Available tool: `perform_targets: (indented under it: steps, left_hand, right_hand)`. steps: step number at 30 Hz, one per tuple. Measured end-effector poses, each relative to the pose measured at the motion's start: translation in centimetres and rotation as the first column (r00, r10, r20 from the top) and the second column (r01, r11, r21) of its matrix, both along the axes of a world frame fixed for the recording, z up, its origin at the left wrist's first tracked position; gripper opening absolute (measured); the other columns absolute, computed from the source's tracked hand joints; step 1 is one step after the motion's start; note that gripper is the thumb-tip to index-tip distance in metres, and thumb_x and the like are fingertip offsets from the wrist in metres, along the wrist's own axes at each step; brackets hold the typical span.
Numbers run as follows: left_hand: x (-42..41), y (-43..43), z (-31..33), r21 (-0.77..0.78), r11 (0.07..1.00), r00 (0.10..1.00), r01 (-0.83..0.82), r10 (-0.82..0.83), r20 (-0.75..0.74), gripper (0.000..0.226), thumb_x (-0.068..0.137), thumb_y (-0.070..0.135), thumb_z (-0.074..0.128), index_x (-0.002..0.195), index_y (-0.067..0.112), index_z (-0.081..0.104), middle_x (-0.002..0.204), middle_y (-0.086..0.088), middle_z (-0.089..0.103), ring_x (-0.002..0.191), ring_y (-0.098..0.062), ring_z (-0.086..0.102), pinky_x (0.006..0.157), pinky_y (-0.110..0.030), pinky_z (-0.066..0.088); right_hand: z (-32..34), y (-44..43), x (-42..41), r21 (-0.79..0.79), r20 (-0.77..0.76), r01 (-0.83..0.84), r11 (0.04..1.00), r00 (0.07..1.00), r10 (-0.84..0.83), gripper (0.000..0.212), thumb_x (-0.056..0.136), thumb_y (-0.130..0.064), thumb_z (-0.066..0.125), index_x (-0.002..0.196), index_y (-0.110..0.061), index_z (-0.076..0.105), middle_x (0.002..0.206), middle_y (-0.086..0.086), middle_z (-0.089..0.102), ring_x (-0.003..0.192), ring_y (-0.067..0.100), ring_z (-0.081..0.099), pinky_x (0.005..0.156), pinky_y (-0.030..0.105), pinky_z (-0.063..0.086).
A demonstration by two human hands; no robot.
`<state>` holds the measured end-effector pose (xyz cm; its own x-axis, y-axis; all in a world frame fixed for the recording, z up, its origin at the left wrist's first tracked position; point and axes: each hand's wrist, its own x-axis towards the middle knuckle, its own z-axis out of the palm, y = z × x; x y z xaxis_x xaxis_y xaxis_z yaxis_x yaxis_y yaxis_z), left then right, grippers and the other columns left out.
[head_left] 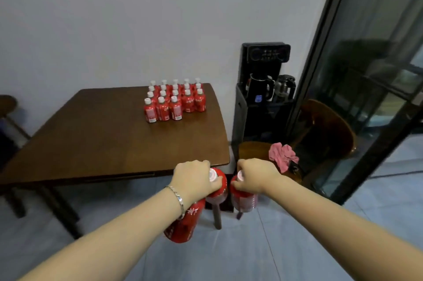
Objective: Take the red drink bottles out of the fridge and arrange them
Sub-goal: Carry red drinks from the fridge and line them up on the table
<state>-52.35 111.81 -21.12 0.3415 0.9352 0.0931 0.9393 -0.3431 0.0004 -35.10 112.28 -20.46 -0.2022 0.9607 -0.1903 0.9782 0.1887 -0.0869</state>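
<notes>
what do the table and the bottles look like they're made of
Table: looks like dark brown wood or veneer with a smooth, semi-gloss finish; faint grain and soft sheen show.
Bottles: probably plastic, wrapped in glossy red printed labels, with white caps; the labels hide the body.

Bottles (175,99) on table: red bodies, white caps, pale pink-white label panels. Held bottles (186,221) red too, white lettering, pinkish-white caps. Table (103,134) dark brown wood. Wall (137,17) plain pale grey. Floor (263,246) light blue-grey tiles. Dispenser (258,102) black. Cloth (283,156) pink. Chair (329,129) brown. Bracelet (177,197) silver. Door frame (320,40) black.
</notes>
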Motion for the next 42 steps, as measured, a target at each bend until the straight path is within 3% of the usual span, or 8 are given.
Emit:
perform_targets:
  steps: [7, 10, 15, 20, 27, 34, 39, 42]
  left_hand:
    - [-4.6, 12.5, 0.6, -0.015, 0.971, 0.971, -0.239, 0.239, 0.025, 0.041, 0.082, 0.062, 0.038, 0.08, 0.022, 0.044, 0.082, 0.0, 0.063, 0.076, -0.022, 0.06, 0.06, -0.028, 0.036]
    - [-7.1, 17.7, -0.3, -0.036, 0.958, 0.958, -0.285, 0.286, 0.008, 0.042, 0.081, 0.064, 0.038, 0.082, 0.022, 0.043, 0.085, 0.0, 0.063, 0.079, -0.021, 0.061, 0.061, -0.028, 0.036]
    - [-11.3, 27.6, -3.1, -0.085, 0.956, 0.96, -0.28, 0.279, -0.022, 0.045, 0.081, 0.066, 0.038, 0.088, 0.023, 0.048, 0.077, 0.004, 0.056, 0.068, -0.014, 0.05, 0.059, -0.026, 0.038]
    - [-14.8, 36.2, -5.0, -0.066, 0.985, 0.986, -0.157, 0.153, -0.059, 0.048, 0.083, 0.064, 0.038, 0.094, 0.02, 0.052, 0.077, 0.005, 0.057, 0.071, -0.016, 0.056, 0.058, -0.025, 0.038]
    - [-18.6, 45.1, -6.5, -0.092, 0.994, 0.997, -0.061, 0.065, 0.039, 0.044, 0.083, 0.063, 0.04, 0.094, 0.023, 0.052, 0.087, 0.006, 0.064, 0.078, -0.015, 0.061, 0.061, -0.024, 0.038]
    - [-19.8, 48.5, -8.8, -0.165, 0.981, 0.985, -0.099, 0.121, 0.127, 0.042, 0.081, 0.065, 0.038, 0.091, 0.025, 0.048, 0.09, 0.009, 0.063, 0.082, -0.012, 0.06, 0.062, -0.022, 0.033]
    - [-20.0, 49.6, -9.9, -0.246, 0.961, 0.977, -0.128, 0.165, 0.134, 0.041, 0.08, 0.067, 0.037, 0.087, 0.027, 0.043, 0.088, 0.009, 0.06, 0.078, -0.009, 0.057, 0.061, -0.022, 0.031]
    - [-19.8, 50.3, -10.2, -0.251, 0.961, 0.978, -0.118, 0.155, 0.136, 0.04, 0.08, 0.067, 0.037, 0.089, 0.028, 0.043, 0.089, 0.011, 0.06, 0.079, -0.008, 0.056, 0.062, -0.021, 0.03]
  right_hand:
    - [-0.1, 16.3, -3.6, -0.016, -0.037, -0.117, 0.993, 0.992, 0.117, 0.05, 0.081, -0.058, 0.054, 0.113, -0.02, 0.051, 0.112, 0.002, 0.063, 0.101, 0.023, 0.061, 0.081, 0.035, 0.052]
    - [-1.3, 22.1, -5.4, -0.02, -0.079, -0.105, 0.994, 0.992, 0.103, 0.05, 0.082, -0.058, 0.053, 0.114, -0.019, 0.05, 0.113, 0.002, 0.063, 0.101, 0.022, 0.061, 0.077, 0.031, 0.05]
    - [-4.5, 32.0, -8.8, -0.017, -0.106, -0.042, 0.999, 0.994, 0.04, 0.049, 0.084, -0.056, 0.054, 0.115, -0.018, 0.05, 0.111, 0.002, 0.063, 0.095, 0.019, 0.061, 0.061, 0.022, 0.043]
    - [-7.5, 40.6, -12.5, -0.126, -0.15, 0.16, 0.979, 0.973, -0.178, 0.052, 0.083, -0.054, 0.057, 0.121, -0.019, 0.049, 0.115, 0.002, 0.061, 0.099, 0.019, 0.062, 0.067, 0.023, 0.05]
    - [-9.8, 50.7, -15.9, -0.184, -0.305, 0.402, 0.897, 0.844, -0.441, 0.046, 0.086, -0.047, 0.058, 0.118, -0.015, 0.05, 0.112, 0.007, 0.062, 0.097, 0.024, 0.063, 0.071, 0.03, 0.051]
    - [-12.3, 57.7, -18.5, -0.247, -0.352, 0.37, 0.895, 0.826, -0.439, 0.043, 0.088, -0.041, 0.055, 0.112, -0.006, 0.05, 0.112, 0.014, 0.062, 0.102, 0.031, 0.06, 0.085, 0.04, 0.05]
    - [-13.9, 60.0, -19.6, -0.444, -0.486, 0.47, 0.763, 0.589, -0.646, 0.051, 0.087, -0.042, 0.058, 0.112, 0.003, 0.053, 0.113, 0.02, 0.063, 0.103, 0.034, 0.06, 0.091, 0.043, 0.049]
    - [-13.4, 59.7, -19.3, -0.484, -0.501, 0.415, 0.77, 0.589, -0.633, 0.051, 0.085, -0.036, 0.063, 0.119, -0.001, 0.049, 0.122, 0.016, 0.055, 0.11, 0.031, 0.056, 0.095, 0.041, 0.048]
